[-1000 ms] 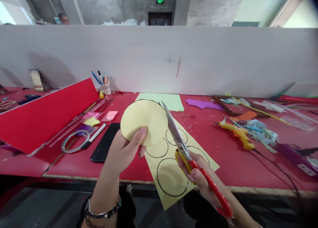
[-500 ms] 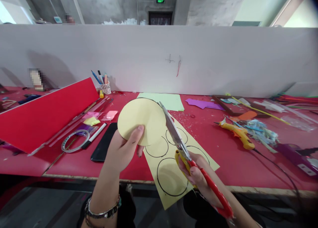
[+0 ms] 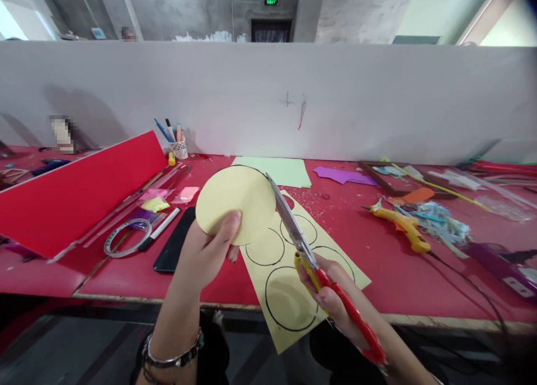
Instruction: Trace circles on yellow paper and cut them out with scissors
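While left hand (image 3: 205,250) pinches yellow disc (image 3: 235,203), scissors (image 3: 293,228) meet its right edge.

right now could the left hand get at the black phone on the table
Probably yes, but not freely: the left hand hovers just right of the black phone with nothing between them, yet it is pinching the yellow paper circle.

yellow paper circle (image 3: 235,203): being held up above the table, face tilted toward the camera, edge outlined in black | scissors (image 3: 312,262): red and yellow handles, being held with blades closed and pointing up-left, tip touching the circle's right edge
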A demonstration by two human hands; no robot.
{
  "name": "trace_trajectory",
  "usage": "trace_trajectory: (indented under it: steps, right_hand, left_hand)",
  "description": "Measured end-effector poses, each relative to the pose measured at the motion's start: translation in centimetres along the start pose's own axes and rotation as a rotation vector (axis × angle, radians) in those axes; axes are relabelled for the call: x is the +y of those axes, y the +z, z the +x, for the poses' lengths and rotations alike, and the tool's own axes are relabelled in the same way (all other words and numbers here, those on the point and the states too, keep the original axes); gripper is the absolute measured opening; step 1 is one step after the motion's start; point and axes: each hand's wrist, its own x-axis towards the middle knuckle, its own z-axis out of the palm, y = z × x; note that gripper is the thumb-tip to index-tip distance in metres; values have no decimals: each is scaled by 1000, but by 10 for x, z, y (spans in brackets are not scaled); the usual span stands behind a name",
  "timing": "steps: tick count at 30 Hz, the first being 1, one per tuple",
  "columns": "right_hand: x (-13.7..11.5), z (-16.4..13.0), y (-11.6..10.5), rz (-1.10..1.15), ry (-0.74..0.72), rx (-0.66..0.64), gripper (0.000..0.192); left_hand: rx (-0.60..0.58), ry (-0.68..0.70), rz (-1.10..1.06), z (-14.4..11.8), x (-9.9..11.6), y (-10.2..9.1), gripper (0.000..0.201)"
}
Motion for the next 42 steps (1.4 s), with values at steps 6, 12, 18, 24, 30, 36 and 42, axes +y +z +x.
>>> trace_trajectory:
  steps: [6,12,18,24,30,36,42]
  right_hand:
    - [0,-1,1,-40,-67,37,50]
    - [8,1,1,63,25,-11,51]
    - [4,2,2,68,65,2,52]
    - [0,0,3,84,106,15,54]
    - [0,1,4,114,114,5,55]
    - [1,2,5,133,123,23,55]
    - [-1,3,2,55,113,-15,54]
  left_hand:
    - [-26,-29,39,1,-4,-4,30]
    - [-65,-72,35,3,-10,-11,28]
    - [-79,-72,46,4,-7,-11,26]
    - [-56,-59,48,3,-5,-11,27]
    - [-10,-25,17,7,-9,-11,26]
    - [-32,-2,10,7,-9,-11,30]
    - [-20,6,47,7,-9,-12,29]
